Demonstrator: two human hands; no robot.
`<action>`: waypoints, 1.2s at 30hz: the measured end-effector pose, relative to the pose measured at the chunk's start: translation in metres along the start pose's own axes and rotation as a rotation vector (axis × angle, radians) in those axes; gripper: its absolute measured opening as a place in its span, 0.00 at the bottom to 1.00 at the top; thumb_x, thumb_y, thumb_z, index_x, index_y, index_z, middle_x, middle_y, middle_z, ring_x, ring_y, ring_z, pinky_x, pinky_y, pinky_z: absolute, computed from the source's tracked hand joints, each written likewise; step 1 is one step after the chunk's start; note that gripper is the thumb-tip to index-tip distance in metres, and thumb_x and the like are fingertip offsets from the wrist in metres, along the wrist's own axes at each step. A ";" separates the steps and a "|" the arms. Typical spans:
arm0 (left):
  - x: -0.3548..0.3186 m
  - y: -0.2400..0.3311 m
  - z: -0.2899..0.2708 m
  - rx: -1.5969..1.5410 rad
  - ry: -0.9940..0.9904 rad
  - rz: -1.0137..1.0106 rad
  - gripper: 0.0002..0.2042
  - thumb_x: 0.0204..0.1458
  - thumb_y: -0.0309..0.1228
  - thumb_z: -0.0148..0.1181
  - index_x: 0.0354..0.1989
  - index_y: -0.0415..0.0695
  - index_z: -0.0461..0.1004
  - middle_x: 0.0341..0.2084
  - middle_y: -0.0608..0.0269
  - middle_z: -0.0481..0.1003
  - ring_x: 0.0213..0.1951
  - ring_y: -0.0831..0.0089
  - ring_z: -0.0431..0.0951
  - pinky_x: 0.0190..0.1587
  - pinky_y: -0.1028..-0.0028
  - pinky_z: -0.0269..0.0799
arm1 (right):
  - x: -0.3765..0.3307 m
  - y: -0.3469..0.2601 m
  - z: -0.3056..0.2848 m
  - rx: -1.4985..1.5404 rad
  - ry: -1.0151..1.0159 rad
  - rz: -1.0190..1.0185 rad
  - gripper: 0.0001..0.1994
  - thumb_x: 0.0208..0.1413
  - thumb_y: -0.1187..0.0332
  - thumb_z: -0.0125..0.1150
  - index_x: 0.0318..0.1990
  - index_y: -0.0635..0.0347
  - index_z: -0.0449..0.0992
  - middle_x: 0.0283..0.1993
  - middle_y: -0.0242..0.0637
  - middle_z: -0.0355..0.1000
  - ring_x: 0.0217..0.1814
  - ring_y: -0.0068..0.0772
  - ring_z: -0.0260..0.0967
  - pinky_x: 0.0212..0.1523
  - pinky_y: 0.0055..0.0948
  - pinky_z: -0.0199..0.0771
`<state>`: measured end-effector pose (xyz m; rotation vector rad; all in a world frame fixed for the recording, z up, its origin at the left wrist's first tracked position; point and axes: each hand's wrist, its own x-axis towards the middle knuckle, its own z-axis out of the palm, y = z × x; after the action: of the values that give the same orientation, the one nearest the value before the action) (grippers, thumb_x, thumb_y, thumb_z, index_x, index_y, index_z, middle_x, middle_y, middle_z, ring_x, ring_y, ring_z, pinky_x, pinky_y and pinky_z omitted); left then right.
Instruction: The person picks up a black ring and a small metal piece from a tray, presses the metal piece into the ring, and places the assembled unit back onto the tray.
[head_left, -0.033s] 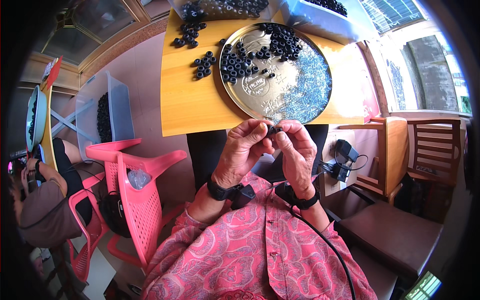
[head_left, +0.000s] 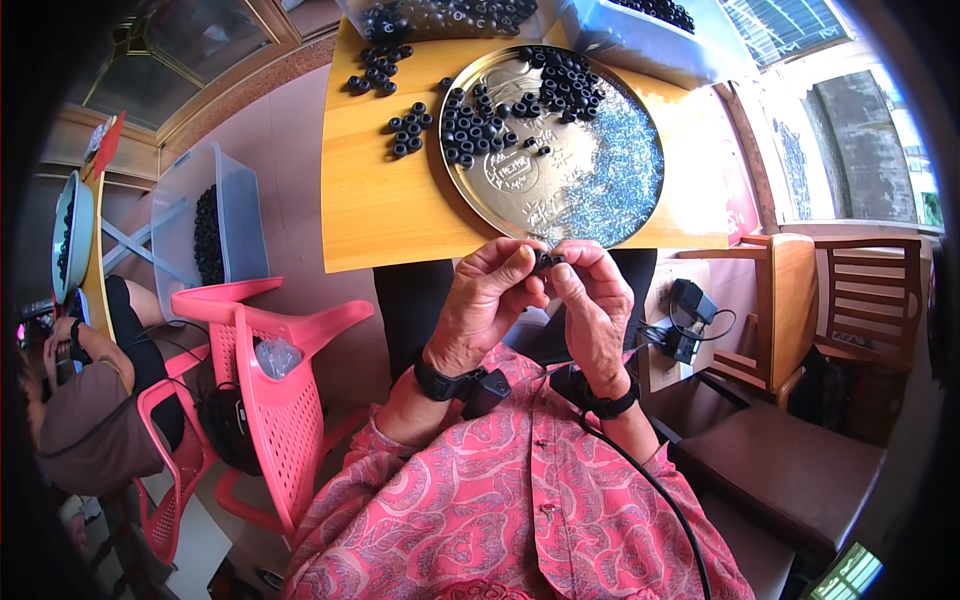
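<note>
A small black ring (head_left: 546,260) sits pinched between both hands at the centre of the frame, just below the near edge of the wooden table (head_left: 390,215). The left hand (head_left: 487,300) curls around it, fingertips closed on its left side; the right hand (head_left: 592,300) mirrors this, thumb and forefinger gripping the right side. Both wrists rise from the lower frame, each wearing a black band. Above, a round metal tray (head_left: 590,190) holds more black rings (head_left: 480,125). A pink plastic chair (head_left: 270,370) stands lower left.
</note>
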<state>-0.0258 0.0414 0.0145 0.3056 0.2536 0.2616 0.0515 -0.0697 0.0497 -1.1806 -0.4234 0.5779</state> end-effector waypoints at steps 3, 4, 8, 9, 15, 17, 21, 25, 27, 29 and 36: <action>0.000 0.000 0.000 -0.004 0.007 0.002 0.09 0.57 0.28 0.57 0.43 0.38 0.75 0.28 0.61 0.77 0.27 0.75 0.79 0.33 0.77 0.79 | 0.000 0.000 0.000 -0.010 -0.009 -0.002 0.06 0.59 0.76 0.57 0.42 0.67 0.71 0.42 0.30 0.67 0.39 0.18 0.68 0.40 0.18 0.71; 0.000 0.000 0.000 -0.008 0.005 0.002 0.09 0.57 0.28 0.57 0.43 0.38 0.75 0.29 0.61 0.77 0.27 0.75 0.79 0.33 0.77 0.80 | 0.000 -0.001 0.000 -0.018 -0.011 0.001 0.06 0.59 0.76 0.57 0.42 0.67 0.71 0.42 0.30 0.67 0.40 0.18 0.68 0.40 0.18 0.71; 0.000 0.000 -0.001 -0.008 -0.006 0.009 0.09 0.57 0.28 0.57 0.43 0.38 0.75 0.29 0.61 0.77 0.28 0.75 0.79 0.33 0.76 0.80 | -0.001 -0.002 0.003 -0.048 -0.002 -0.005 0.05 0.59 0.77 0.56 0.41 0.67 0.71 0.41 0.30 0.67 0.40 0.17 0.67 0.41 0.18 0.70; -0.001 0.000 -0.001 -0.002 -0.002 0.012 0.09 0.57 0.27 0.57 0.43 0.38 0.75 0.30 0.61 0.77 0.28 0.75 0.79 0.33 0.76 0.81 | -0.001 -0.002 0.003 -0.074 -0.004 -0.023 0.05 0.59 0.78 0.56 0.41 0.67 0.71 0.41 0.30 0.67 0.41 0.18 0.67 0.41 0.18 0.70; -0.002 -0.001 0.000 -0.008 0.014 0.034 0.08 0.57 0.28 0.57 0.43 0.39 0.75 0.29 0.63 0.77 0.29 0.77 0.78 0.33 0.75 0.80 | 0.001 0.001 0.001 -0.344 -0.032 -0.179 0.06 0.56 0.80 0.58 0.40 0.67 0.71 0.40 0.35 0.67 0.41 0.21 0.68 0.42 0.19 0.70; -0.002 -0.002 0.000 -0.013 0.008 0.038 0.08 0.57 0.28 0.57 0.43 0.39 0.75 0.29 0.63 0.77 0.29 0.78 0.78 0.33 0.74 0.80 | 0.002 0.001 0.002 -0.422 -0.043 -0.229 0.06 0.55 0.80 0.58 0.40 0.67 0.71 0.40 0.36 0.68 0.41 0.22 0.68 0.41 0.19 0.71; -0.003 -0.003 -0.002 -0.010 0.004 0.059 0.08 0.57 0.28 0.58 0.43 0.39 0.75 0.29 0.63 0.77 0.29 0.79 0.77 0.33 0.74 0.80 | 0.003 0.001 0.004 -0.491 -0.048 -0.322 0.06 0.53 0.81 0.58 0.39 0.67 0.71 0.38 0.40 0.68 0.38 0.26 0.70 0.37 0.21 0.73; -0.005 -0.001 0.002 0.053 0.006 0.109 0.08 0.56 0.27 0.58 0.42 0.39 0.76 0.27 0.62 0.77 0.28 0.78 0.78 0.32 0.74 0.80 | 0.005 -0.003 0.003 -0.613 -0.077 -0.421 0.07 0.52 0.82 0.58 0.39 0.67 0.70 0.37 0.42 0.69 0.35 0.29 0.71 0.34 0.22 0.74; -0.006 -0.001 0.003 0.067 0.013 0.120 0.08 0.56 0.27 0.59 0.43 0.38 0.76 0.27 0.62 0.77 0.28 0.77 0.78 0.32 0.74 0.80 | 0.005 -0.005 0.004 -0.625 -0.081 -0.430 0.07 0.52 0.82 0.58 0.39 0.67 0.70 0.37 0.42 0.69 0.35 0.29 0.71 0.34 0.23 0.74; -0.007 0.000 0.003 0.081 0.019 0.131 0.08 0.55 0.26 0.59 0.43 0.38 0.76 0.26 0.62 0.77 0.28 0.77 0.78 0.32 0.74 0.80 | 0.005 -0.006 0.005 -0.637 -0.086 -0.440 0.07 0.52 0.82 0.58 0.39 0.68 0.70 0.37 0.43 0.69 0.35 0.29 0.71 0.34 0.23 0.74; -0.010 0.003 0.006 0.199 0.051 0.166 0.09 0.56 0.27 0.59 0.42 0.37 0.76 0.27 0.61 0.77 0.27 0.77 0.77 0.32 0.74 0.80 | 0.004 -0.008 0.002 -0.712 -0.124 -0.453 0.09 0.50 0.83 0.60 0.39 0.67 0.71 0.36 0.42 0.70 0.34 0.30 0.72 0.33 0.24 0.74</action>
<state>-0.0342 0.0397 0.0232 0.5189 0.3055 0.4091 0.0544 -0.0679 0.0579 -1.6567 -1.0268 0.0902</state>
